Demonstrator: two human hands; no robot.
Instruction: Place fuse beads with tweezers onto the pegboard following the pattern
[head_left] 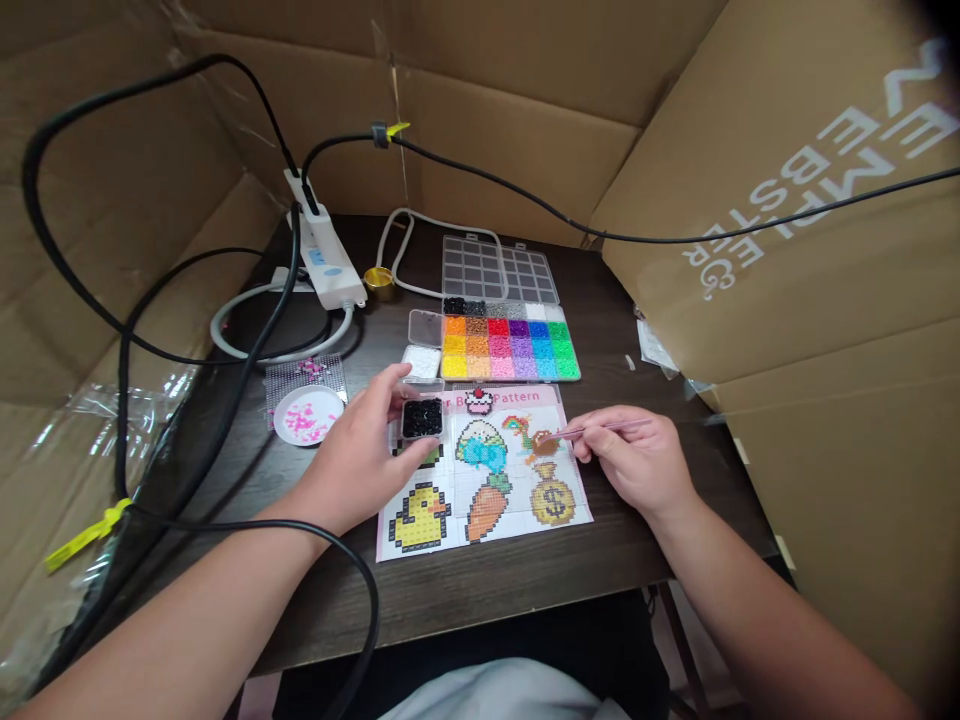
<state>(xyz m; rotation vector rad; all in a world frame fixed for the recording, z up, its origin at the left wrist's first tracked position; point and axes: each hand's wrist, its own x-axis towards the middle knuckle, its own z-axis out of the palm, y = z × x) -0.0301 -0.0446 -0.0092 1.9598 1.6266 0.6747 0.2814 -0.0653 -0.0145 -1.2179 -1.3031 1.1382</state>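
My left hand (360, 455) holds a small clear box of black beads (421, 417) at the upper left of a pattern sheet (484, 480). The sheet shows a chick, a carrot, a money bag, an egg and a cupcake, and a clear pegboard lies over it. My right hand (637, 460) pinches thin tweezers (592, 430), and their tip rests on the pegboard near the brown rooster picture. An open bead organizer (510, 345) with many colours sits just behind the sheet, its lid (499, 268) laid back.
A white dish of pink beads (308, 415) sits on a small pegboard at the left. A power strip (324, 255), a gold cap (379, 282) and thick black cables (225, 400) crowd the dark table's left side. Cardboard walls surround the table (525, 580).
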